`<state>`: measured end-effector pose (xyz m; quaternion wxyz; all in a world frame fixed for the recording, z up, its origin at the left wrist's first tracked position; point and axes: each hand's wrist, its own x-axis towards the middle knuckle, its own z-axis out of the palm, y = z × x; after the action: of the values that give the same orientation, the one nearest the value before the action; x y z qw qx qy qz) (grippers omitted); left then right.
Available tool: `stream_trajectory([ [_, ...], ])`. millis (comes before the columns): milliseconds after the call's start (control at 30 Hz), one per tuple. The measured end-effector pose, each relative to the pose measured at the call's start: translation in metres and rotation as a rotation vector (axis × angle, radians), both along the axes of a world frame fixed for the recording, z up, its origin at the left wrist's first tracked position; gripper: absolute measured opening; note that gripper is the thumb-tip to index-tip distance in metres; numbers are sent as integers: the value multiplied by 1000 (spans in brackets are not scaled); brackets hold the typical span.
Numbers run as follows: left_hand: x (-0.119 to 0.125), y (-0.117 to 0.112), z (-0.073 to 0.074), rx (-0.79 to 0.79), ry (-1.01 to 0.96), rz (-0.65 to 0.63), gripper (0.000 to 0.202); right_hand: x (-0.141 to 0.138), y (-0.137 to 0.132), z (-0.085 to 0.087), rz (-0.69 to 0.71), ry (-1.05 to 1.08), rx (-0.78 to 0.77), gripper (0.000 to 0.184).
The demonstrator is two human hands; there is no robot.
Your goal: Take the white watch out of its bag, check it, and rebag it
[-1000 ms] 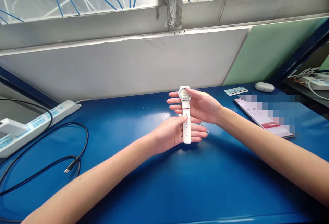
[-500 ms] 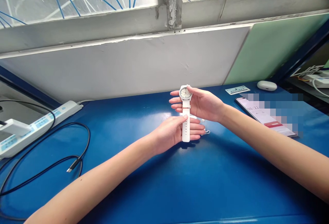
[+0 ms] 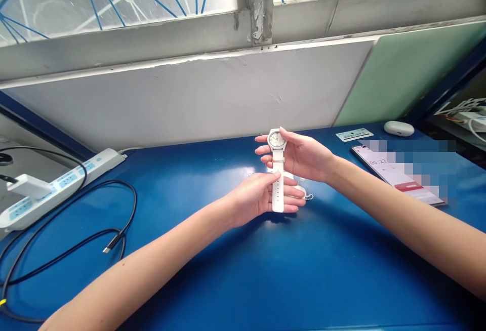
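Drifted toward three o'clock: my right hand (image 3: 306,156) pinches the light watch (image 3: 277,169) head, left hand (image 3: 256,198) clasps its bendy strap (image 3: 278,197).

Both forearms are slim and uncovered as far up as can be seen, with no cloth over either. The left hand (image 3: 252,197) and right hand (image 3: 306,156) are bare, with long, slender fingers. A small dark speck marks the left forearm.
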<state>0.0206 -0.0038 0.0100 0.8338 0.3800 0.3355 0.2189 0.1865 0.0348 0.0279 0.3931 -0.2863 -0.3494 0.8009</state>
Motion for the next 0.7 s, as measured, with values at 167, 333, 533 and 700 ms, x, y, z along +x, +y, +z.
stream_trajectory([
  [167,0,-1,0,19,-5,11,27,1,1,-1,1,18,-15,49],
  [333,-1,-1,1,25,-18,-3,26,1,1,-2,-3,40,-15,50],
  [533,0,-2,6,55,7,4,25,3,2,-3,-20,79,0,44],
  [700,-1,-3,1,129,0,-2,30,2,1,-2,-54,44,6,38],
])
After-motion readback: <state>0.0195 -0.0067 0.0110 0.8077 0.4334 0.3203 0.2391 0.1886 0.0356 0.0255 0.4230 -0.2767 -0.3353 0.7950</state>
